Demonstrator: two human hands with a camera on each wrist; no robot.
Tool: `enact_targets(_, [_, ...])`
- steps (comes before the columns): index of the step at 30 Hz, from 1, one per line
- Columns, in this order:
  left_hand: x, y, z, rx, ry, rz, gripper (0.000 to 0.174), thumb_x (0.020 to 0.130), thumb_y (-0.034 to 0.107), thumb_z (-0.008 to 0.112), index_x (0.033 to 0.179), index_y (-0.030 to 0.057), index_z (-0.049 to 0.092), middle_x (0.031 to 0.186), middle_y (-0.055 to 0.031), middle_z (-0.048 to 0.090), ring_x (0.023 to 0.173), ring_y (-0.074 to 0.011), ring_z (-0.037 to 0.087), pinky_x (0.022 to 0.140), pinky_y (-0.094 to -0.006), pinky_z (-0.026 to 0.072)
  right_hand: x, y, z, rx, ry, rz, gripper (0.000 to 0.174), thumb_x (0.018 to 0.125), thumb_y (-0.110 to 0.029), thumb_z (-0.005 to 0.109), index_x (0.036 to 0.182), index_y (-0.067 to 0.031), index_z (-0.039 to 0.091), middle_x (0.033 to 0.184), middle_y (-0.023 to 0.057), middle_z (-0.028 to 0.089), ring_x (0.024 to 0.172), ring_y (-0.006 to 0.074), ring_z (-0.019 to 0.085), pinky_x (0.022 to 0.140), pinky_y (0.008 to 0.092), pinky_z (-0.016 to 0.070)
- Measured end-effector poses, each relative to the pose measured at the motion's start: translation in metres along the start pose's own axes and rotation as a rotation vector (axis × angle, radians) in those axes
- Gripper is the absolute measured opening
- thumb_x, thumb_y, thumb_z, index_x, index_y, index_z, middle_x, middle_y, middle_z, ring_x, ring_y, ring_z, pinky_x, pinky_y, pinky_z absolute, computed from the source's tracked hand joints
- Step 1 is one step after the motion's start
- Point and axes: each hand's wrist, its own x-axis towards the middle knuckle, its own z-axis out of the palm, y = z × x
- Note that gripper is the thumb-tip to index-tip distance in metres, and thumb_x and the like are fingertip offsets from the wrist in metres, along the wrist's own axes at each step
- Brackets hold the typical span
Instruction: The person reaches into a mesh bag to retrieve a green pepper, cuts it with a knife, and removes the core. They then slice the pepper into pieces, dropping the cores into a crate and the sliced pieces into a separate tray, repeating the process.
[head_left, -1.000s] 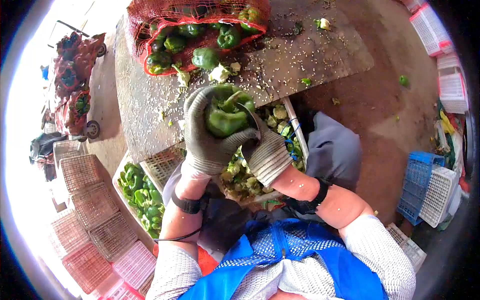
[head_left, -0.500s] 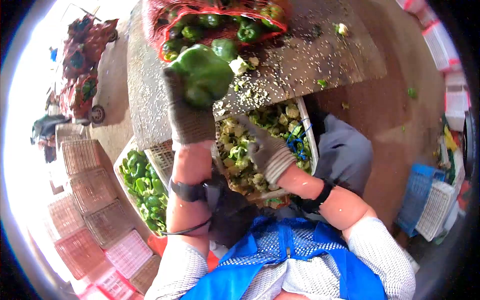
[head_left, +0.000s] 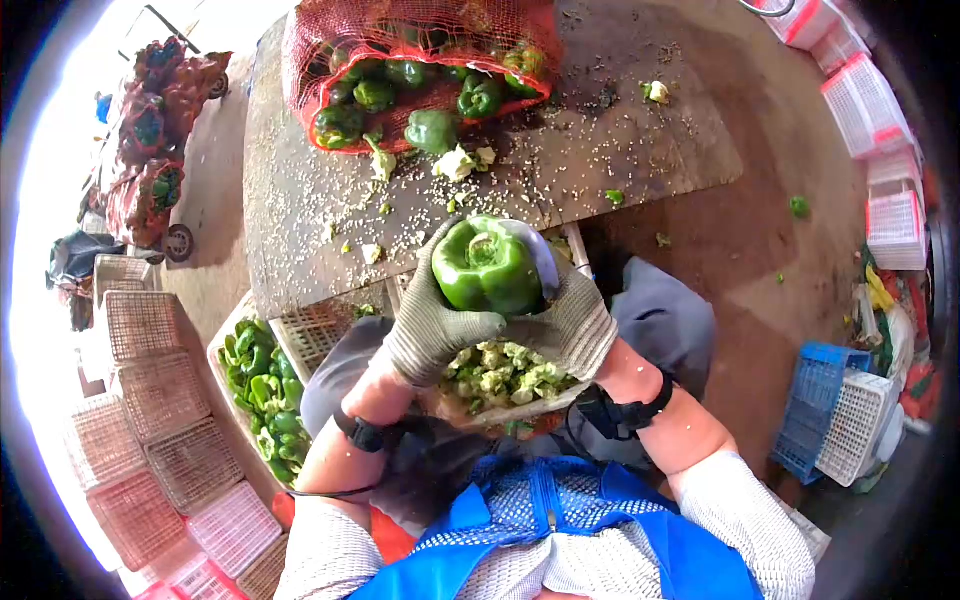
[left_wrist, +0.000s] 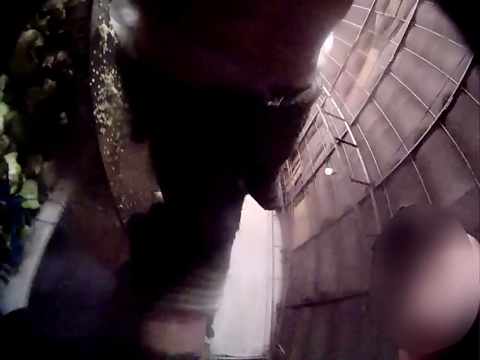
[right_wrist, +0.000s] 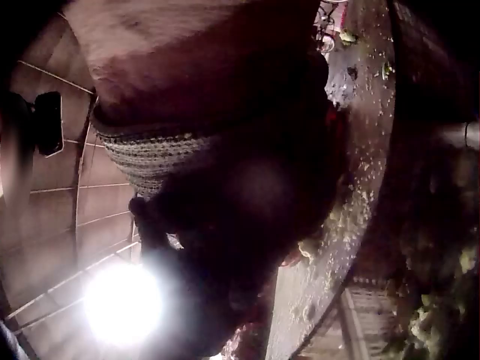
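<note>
In the head view, a green pepper (head_left: 485,268), stem facing up, is between two gloved hands above a crate of pepper scraps (head_left: 505,378). The left hand (head_left: 432,330) grips it from the left and below, thumb along its near side. At the right side, the right hand (head_left: 572,318) holds a pale, curved blade-like tool (head_left: 541,258) against the pepper; its handle is hidden. Both wrist views are dark: the left hand (left_wrist: 217,127) and the right hand (right_wrist: 232,202) show mostly as shadow, the pepper not discernible.
A red mesh bag (head_left: 420,22) of peppers lies on the seed-strewn board (head_left: 650,150), with a loose pepper (head_left: 432,131) at its mouth. Left stand a crate of green peppers (head_left: 262,385) and stacked baskets (head_left: 195,462); right, a blue crate (head_left: 818,410).
Half a second ago the left hand held a pepper higher, by the bag, with the right hand apart over the scraps. Now the hands are together around a pepper, nearer the body.
</note>
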Motion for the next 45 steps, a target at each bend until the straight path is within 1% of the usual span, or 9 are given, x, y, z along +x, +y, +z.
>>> enact_targets(14, [-0.022,0.018,0.023,0.228,-0.102,-0.207,0.107,0.056,0.016,0.096,0.144,0.0002,0.037,0.138,-0.0096,0.052,0.123,-0.0174,0.051,0.107,-0.0340,0.0424,-0.028,0.000,-0.016,-0.357,-0.121,-0.069,0.086,0.066,-0.030,0.088,0.135,-0.0043,0.045,0.128,0.0166,0.055,0.116,0.0301,0.057,0.101,0.0386,0.0462])
enact_targets(17, [-0.023,0.000,0.005,0.303,-0.196,-0.116,0.096,0.064,0.013,0.092,0.143,0.0004,0.040,0.133,-0.0068,0.056,0.119,-0.0134,0.053,0.104,-0.0309,0.0438,-0.040,0.008,-0.008,0.046,-0.073,0.315,0.084,0.064,-0.027,0.089,0.133,-0.0045,0.046,0.125,0.0153,0.058,0.113,0.0275,0.060,0.099,0.0380,0.0485])
enact_targets(19, [-0.021,-0.005,-0.002,0.217,-0.187,-0.298,0.090,0.066,0.009,0.090,0.142,0.0017,0.042,0.130,-0.0048,0.059,0.117,-0.0120,0.054,0.103,-0.0303,0.0444,-0.030,0.000,-0.016,-0.101,-0.167,0.313,0.084,0.062,-0.021,0.090,0.132,-0.0035,0.047,0.122,0.0131,0.061,0.111,0.0232,0.061,0.096,0.0362,0.0505])
enact_targets(22, [-0.014,-0.007,-0.023,0.138,-0.327,-0.258,0.081,0.068,0.008,0.088,0.138,0.0022,0.049,0.127,-0.0048,0.062,0.115,-0.0117,0.056,0.100,-0.0309,0.0456,-0.025,-0.002,-0.011,-0.059,-0.213,0.494,0.080,0.064,-0.016,0.087,0.132,-0.0021,0.047,0.119,0.0107,0.064,0.112,0.0196,0.061,0.097,0.0354,0.0502])
enact_targets(28, [0.007,-0.006,-0.077,0.135,-0.767,-0.280,0.074,0.067,0.019,0.090,0.131,0.0007,0.055,0.128,-0.0092,0.061,0.115,-0.0153,0.056,0.099,-0.0345,0.0468,-0.015,-0.011,-0.024,0.245,-0.359,0.518,0.080,0.065,-0.015,0.085,0.135,-0.0009,0.048,0.126,0.0105,0.062,0.113,0.0181,0.061,0.099,0.0340,0.0483])
enact_targets(34, [-0.008,0.004,-0.085,-0.460,-0.622,-0.211,0.057,0.075,0.014,0.078,0.127,0.0009,0.059,0.121,-0.0069,0.065,0.106,-0.0156,0.062,0.093,-0.0317,0.0512,-0.040,-0.028,-0.025,0.609,-0.132,0.663,0.064,0.081,-0.025,0.074,0.135,-0.0020,0.049,0.129,0.0111,0.060,0.115,0.0224,0.059,0.097,0.0372,0.0494])
enact_targets(37, [-0.042,0.030,-0.060,-0.683,-0.315,-0.195,0.049,0.079,0.006,0.071,0.126,0.0031,0.059,0.119,-0.0055,0.066,0.103,-0.0150,0.062,0.094,-0.0329,0.0503,-0.058,-0.023,-0.024,0.630,-0.017,0.667,0.062,0.081,-0.024,0.074,0.134,-0.0022,0.050,0.127,0.0111,0.060,0.112,0.0224,0.060,0.095,0.0367,0.0497])
enact_targets(42, [-0.102,0.059,-0.073,-0.758,-0.149,0.486,0.047,0.082,0.004,0.071,0.126,0.0057,0.057,0.115,-0.0068,0.064,0.105,-0.0187,0.061,0.091,-0.0328,0.0503,-0.050,-0.029,-0.018,0.606,0.026,0.658,0.060,0.081,-0.022,0.074,0.133,-0.0025,0.050,0.124,0.0110,0.060,0.108,0.0223,0.060,0.090,0.0360,0.0502])
enact_targets(45, [-0.144,0.071,-0.109,-0.649,-0.036,0.498,0.067,0.069,0.004,0.077,0.130,0.0052,0.051,0.107,-0.0099,0.064,0.097,-0.0219,0.063,0.086,-0.0344,0.0535,-0.042,-0.033,-0.009,0.563,0.017,0.662,0.059,0.081,-0.021,0.073,0.133,-0.0027,0.051,0.122,0.0109,0.061,0.106,0.0222,0.060,0.088,0.0356,0.0504])
